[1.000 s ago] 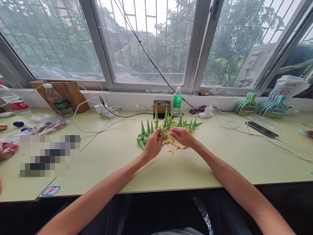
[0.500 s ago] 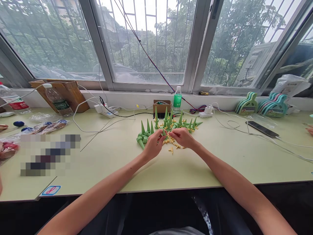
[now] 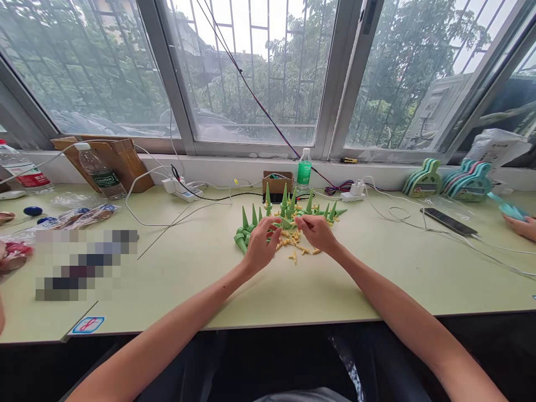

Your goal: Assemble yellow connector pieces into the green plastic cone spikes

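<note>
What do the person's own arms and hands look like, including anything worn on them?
The left forearm and right forearm are bare, with no sleeves in view; a small dark spot marks the left one. The left hand and right hand wear no gloves, and neither wrist shows a watch. Rings are too small to tell. Grey cloth shows at the bottom edge.

A dark spot (image 3: 224,286) marks the bare forearm (image 3: 196,308) behind the left hand (image 3: 262,245); the clothing (image 3: 304,396) is grey.

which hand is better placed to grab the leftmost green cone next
Probably the left: the left hand is close beside the leftmost green cone, its thumb and index finger parted. The right hand is farther away, on the left hand's other side.
</note>
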`<state>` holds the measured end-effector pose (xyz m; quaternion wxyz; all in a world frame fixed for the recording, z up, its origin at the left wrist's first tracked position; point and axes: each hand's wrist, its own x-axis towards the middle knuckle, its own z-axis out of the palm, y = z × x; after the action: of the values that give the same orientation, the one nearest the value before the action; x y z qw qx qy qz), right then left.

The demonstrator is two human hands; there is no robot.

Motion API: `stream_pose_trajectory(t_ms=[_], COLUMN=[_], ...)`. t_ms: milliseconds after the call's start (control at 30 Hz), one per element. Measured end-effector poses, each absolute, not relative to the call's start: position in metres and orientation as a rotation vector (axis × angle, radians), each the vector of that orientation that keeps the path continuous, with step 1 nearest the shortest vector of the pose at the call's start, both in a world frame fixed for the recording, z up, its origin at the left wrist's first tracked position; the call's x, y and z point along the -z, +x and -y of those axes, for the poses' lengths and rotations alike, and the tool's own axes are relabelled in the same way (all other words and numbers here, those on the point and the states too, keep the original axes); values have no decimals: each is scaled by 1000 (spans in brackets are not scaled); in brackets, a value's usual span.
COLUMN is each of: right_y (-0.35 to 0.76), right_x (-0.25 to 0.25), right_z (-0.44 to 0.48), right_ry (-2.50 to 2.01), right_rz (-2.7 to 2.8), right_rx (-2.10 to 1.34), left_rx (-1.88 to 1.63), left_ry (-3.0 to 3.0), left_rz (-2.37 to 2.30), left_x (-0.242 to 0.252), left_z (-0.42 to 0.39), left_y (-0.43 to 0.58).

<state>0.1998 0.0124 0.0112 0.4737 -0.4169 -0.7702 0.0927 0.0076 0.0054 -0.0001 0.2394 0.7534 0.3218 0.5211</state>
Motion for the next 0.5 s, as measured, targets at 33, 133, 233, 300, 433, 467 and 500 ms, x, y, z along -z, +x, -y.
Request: stream_pose_trajectory(t_ms=[33, 133, 233, 300, 433, 467, 500], right_y=[200, 199, 196, 195, 190, 189, 187], right_x=[-11, -12, -11, -9, -5, -4, -4], right_z=[-12, -11, -10, -10, -9, -9, -9], right_ry=[-1019, -1007, -997, -988, -938, -924, -912], right_rz=[1868, 1840, 1838, 1844, 1857, 1860, 1863], right_rx=[-223, -202, -167, -152, -140, -141, -144], left_rx=[-1429, -1379, -1310, -1278, -1241, -1239, -1241], left_ry=[2024, 1883, 1745, 1689, 1660, 1659, 1657], left_rz=[-904, -906, -832, -796, -813, -828, -841], left_x=[0, -2, -6, -8, -12, -12, -12], left_z=[-6, -10, -13, -14, -11, -11, -10], left_y=[7, 6, 4, 4, 3, 2, 2])
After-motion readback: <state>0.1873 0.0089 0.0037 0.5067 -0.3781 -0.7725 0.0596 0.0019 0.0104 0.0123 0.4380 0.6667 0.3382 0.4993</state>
